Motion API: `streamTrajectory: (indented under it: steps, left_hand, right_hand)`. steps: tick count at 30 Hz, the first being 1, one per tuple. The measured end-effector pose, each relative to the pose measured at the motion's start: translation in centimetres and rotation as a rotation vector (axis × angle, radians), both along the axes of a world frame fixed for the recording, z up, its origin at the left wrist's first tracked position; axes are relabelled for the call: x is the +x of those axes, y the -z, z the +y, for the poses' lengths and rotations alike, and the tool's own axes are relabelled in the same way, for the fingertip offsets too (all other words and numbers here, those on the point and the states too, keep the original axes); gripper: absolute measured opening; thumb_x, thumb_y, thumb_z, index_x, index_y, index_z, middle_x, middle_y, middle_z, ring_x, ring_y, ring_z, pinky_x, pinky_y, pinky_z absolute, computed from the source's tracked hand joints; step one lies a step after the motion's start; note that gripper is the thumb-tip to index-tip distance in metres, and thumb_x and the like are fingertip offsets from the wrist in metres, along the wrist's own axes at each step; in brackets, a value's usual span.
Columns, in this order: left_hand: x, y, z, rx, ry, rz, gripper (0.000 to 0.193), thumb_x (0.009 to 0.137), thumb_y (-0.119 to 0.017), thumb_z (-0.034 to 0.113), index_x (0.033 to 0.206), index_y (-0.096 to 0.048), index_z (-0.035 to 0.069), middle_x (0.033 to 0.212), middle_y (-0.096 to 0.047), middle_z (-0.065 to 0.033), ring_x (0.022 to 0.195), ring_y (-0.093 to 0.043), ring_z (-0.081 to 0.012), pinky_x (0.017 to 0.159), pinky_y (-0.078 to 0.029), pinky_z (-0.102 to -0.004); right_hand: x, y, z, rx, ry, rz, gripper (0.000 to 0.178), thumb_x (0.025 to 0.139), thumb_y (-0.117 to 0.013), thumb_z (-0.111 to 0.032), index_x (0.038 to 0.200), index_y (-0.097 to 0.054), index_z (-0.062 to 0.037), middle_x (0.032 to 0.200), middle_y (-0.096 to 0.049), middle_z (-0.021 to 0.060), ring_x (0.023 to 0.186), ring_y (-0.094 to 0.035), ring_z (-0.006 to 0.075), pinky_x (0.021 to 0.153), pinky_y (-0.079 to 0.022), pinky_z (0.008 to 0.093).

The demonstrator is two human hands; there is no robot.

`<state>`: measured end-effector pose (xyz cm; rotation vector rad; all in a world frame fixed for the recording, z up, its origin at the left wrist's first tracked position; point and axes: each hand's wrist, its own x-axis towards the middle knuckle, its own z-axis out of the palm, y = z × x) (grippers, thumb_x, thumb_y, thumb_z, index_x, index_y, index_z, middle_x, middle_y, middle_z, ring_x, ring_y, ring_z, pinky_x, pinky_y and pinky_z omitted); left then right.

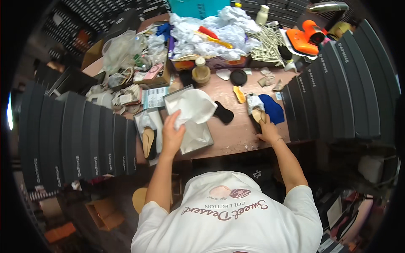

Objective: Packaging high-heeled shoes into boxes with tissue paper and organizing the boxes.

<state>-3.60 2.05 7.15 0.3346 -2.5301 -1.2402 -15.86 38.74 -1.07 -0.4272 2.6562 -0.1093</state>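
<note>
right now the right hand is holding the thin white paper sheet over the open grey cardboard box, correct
No, the head view shows the left hand holding the thin white paper sheet over the open grey cardboard box; the right hand is on a dark, beige-lined shoe.

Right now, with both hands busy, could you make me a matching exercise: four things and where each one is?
Things:
1. white paper
2. blue sheet
3. black pad
4. orange device

Places:
A. toward the back right of the table
B. in the left hand
C. just right of the shoe at the right hand
D. between the two hands

Pairs: 1-B, 2-C, 3-D, 4-A
</note>
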Motion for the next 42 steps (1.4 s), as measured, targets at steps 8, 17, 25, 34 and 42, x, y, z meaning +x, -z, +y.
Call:
streamTrajectory:
  steps: [8,17,25,34,42]
  left_hand:
    - [2.3,6.7,0.4,0.152,-0.185,-0.094,0.022,0.085,-0.061,0.016,0.097,-0.067,-0.002,0.106,-0.064,-0.0172,0.1,-0.06,-0.0246,0.086,-0.044,-0.0296]
    - [5.2,1.9,2.7,-0.326,0.178,-0.029,0.038,0.076,-0.07,0.027,0.107,-0.063,0.007,0.132,-0.041,-0.0181,0.128,-0.032,-0.0374,0.102,-0.028,-0.0499]
    - [6.6,9.1,1.5,-0.257,0.209,-0.056,0.029,0.076,-0.068,0.024,0.098,-0.067,0.006,0.129,-0.045,-0.0182,0.128,-0.033,-0.0362,0.104,-0.022,-0.0534]
    - [5.6,9.6,-4.1,0.306,0.075,-0.126,0.019,0.083,-0.059,0.009,0.096,-0.067,-0.003,0.124,-0.05,-0.0143,0.114,-0.048,-0.0234,0.096,-0.037,-0.0317]
    - [7.3,2.7,-3.8,0.097,0.367,0.345,0.026,0.081,-0.052,-0.006,0.104,-0.062,-0.002,0.105,-0.053,-0.012,0.097,-0.052,-0.0239,0.088,-0.041,-0.034]
  right_hand:
    - [5.5,-9.6,2.9,-1.266,0.323,-1.009,0.075,0.065,-0.075,-0.036,0.122,-0.048,0.0055,0.098,-0.063,0.0143,0.088,-0.064,0.0237,0.076,-0.051,0.032]
    - [9.4,-13.0,-2.8,-1.265,0.255,-1.087,0.081,0.062,-0.076,-0.03,0.127,-0.044,0.007,0.095,-0.064,0.0154,0.084,-0.065,0.0221,0.077,-0.051,0.0308]
    - [14.1,-11.7,-1.6,-1.447,0.482,-0.967,0.081,0.063,-0.075,-0.032,0.125,-0.043,0.0072,0.093,-0.063,0.0171,0.081,-0.066,0.0258,0.077,-0.052,0.0339]
    - [18.0,-12.3,-6.4,-1.418,0.311,-1.168,0.082,0.062,-0.076,-0.028,0.127,-0.041,0.0093,0.098,-0.063,0.0196,0.083,-0.065,0.0278,0.078,-0.052,0.0358]
    - [20.6,-9.0,-14.9,-1.451,0.445,-0.897,0.059,0.079,-0.07,-0.027,0.128,-0.047,-0.0031,0.105,-0.059,0.0055,0.089,-0.057,0.0106,0.071,-0.051,0.0249]
